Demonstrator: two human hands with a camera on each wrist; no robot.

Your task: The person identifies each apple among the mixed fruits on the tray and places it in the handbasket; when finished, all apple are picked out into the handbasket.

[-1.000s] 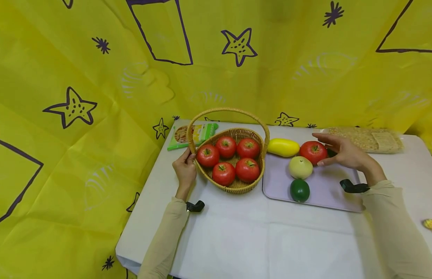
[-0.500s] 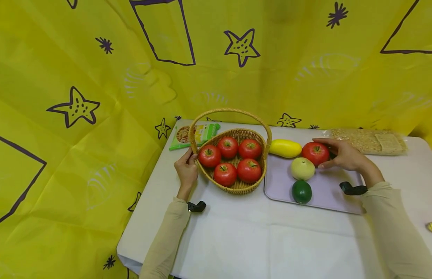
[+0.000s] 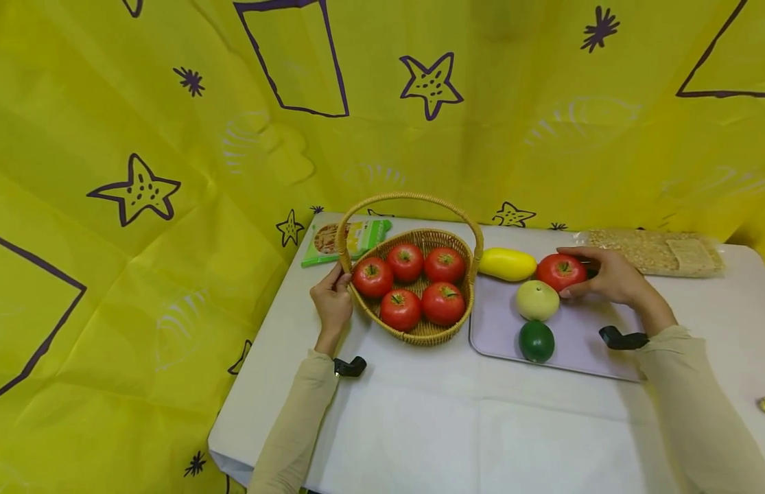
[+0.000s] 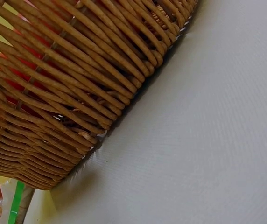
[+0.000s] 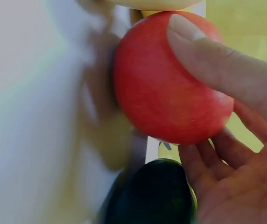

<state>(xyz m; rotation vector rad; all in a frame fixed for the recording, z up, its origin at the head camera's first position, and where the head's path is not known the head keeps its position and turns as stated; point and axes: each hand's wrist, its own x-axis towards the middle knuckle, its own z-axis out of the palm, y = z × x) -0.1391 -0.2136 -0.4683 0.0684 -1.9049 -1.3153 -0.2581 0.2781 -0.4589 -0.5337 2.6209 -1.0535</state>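
Note:
In the head view my left hand (image 3: 333,302) grips a wicker basket (image 3: 428,336) at the left foot of its tall handle. Several red apples (image 3: 444,304) lie inside it. The left wrist view shows the woven side (image 4: 68,84) low over the white cloth. My right hand (image 3: 617,278) holds another red apple (image 3: 561,271) on the lilac tray (image 3: 580,343), thumb on the near side and fingers round the far side. In the right wrist view the thumb presses the apple (image 5: 171,84), with a dark green fruit or vegetable (image 5: 152,196) just beside it.
A pale green round fruit (image 3: 538,300), a dark green oval one (image 3: 536,342) and a yellow oblong one (image 3: 508,265) sit on the tray. A green packet (image 3: 345,239) lies behind the basket, a bag of grains (image 3: 654,252) at the back right.
My right hand has come down to the apple on the tray and its thumb and fingers have closed round it. My left hand keeps its grip on the basket.

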